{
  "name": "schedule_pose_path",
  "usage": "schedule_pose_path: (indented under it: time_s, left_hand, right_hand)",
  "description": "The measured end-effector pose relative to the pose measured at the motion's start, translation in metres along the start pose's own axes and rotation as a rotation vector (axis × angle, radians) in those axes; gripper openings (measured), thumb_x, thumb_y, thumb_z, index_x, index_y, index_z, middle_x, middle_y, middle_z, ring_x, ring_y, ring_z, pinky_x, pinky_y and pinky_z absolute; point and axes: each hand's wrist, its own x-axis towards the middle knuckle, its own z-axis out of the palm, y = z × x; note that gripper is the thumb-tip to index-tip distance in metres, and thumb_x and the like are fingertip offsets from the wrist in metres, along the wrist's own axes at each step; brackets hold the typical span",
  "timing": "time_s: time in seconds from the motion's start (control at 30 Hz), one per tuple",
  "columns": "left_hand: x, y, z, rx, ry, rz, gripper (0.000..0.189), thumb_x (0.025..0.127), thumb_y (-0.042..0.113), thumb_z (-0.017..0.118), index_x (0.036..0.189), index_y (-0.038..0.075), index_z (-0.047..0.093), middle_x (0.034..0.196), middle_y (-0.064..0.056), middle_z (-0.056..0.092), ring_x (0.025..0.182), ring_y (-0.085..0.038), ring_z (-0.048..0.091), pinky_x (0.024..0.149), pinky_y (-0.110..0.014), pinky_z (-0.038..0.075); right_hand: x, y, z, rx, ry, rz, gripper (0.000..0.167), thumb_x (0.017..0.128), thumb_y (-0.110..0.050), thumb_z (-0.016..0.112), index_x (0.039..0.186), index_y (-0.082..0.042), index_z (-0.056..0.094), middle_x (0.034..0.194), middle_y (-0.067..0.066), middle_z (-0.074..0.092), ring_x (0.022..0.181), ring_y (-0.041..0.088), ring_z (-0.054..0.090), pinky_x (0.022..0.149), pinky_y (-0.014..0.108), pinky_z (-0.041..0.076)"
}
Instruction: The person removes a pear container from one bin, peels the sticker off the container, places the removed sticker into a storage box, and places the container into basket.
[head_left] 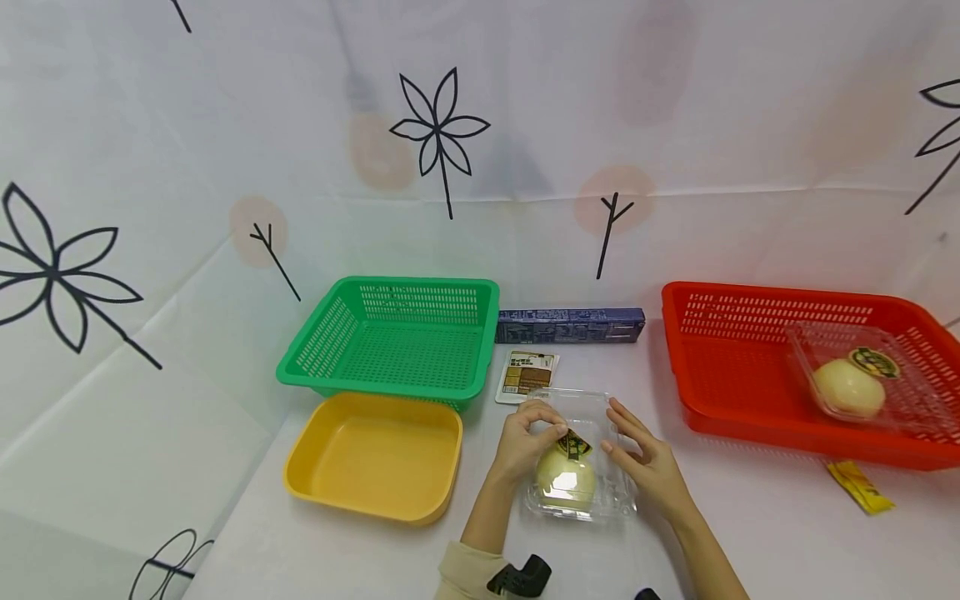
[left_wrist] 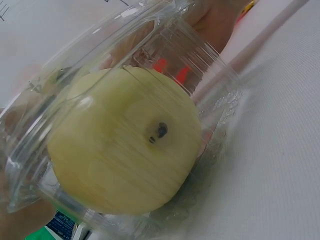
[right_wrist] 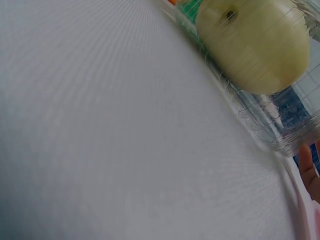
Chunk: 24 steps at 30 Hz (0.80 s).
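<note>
On the white table stands a clear plastic clamshell box [head_left: 585, 504] with a pale yellow, apple-like fruit [head_left: 566, 479] inside. A black and gold label [head_left: 574, 445] is on its lid. My left hand [head_left: 525, 442] reaches over the lid from the left, thumb and forefinger pinching at the label's edge. Along the right side lies my right hand [head_left: 652, 467], its fingers extended against the box wall. In the left wrist view the fruit [left_wrist: 125, 145] shows its dark blossom end through the plastic. The right wrist view shows the right fingertips [right_wrist: 306, 165] at the box's edge.
Left are a green basket [head_left: 386, 394] and a yellow tub [head_left: 371, 508]. Behind the box lie a flat brown-and-white packet [head_left: 525, 375] and a long blue carton [head_left: 570, 326]. A red basket [head_left: 720, 358] holds another boxed fruit [head_left: 847, 387]; a yellow sachet [head_left: 860, 487] lies before it.
</note>
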Motion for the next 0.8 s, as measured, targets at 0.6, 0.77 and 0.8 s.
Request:
schedule_pose_path:
  time_s: [0.6,0.77,0.8]
  left_hand:
    - [0.006,-0.030,-0.002,-0.087,0.016,0.006,0.009,0.077,-0.012,0.065,0.080,-0.019,0.061,0.090,-0.032,0.057,0.092,-0.009,0.052,0.096,-0.029,0.036]
    - [0.007,-0.037,-0.002,-0.106,0.032,0.016,0.010,0.078,-0.011,0.066,0.078,-0.019,0.060,0.086,-0.025,0.058,0.088,-0.008,0.052,0.094,-0.028,0.037]
    - [0.007,-0.038,-0.002,-0.110,0.031,0.017,0.011,0.078,-0.011,0.066,0.078,-0.020,0.059,0.085,-0.023,0.058,0.088,-0.008,0.052,0.094,-0.028,0.037]
  right_hand:
    - [0.000,0.000,0.000,-0.003,0.002,0.010,0.048,0.086,0.006,0.061,0.131,0.011,0.046,0.147,0.012,0.037,0.117,0.013,0.048,0.087,0.013,0.044]
    - [0.000,0.000,0.000,-0.005,-0.001,0.021,0.048,0.086,0.005,0.060,0.131,0.011,0.046,0.148,0.011,0.037,0.118,0.012,0.047,0.088,0.013,0.043]
    - [0.000,0.000,0.000,-0.005,-0.003,0.021,0.048,0.086,0.005,0.060,0.132,0.011,0.046,0.148,0.011,0.037,0.118,0.012,0.047,0.088,0.013,0.043]
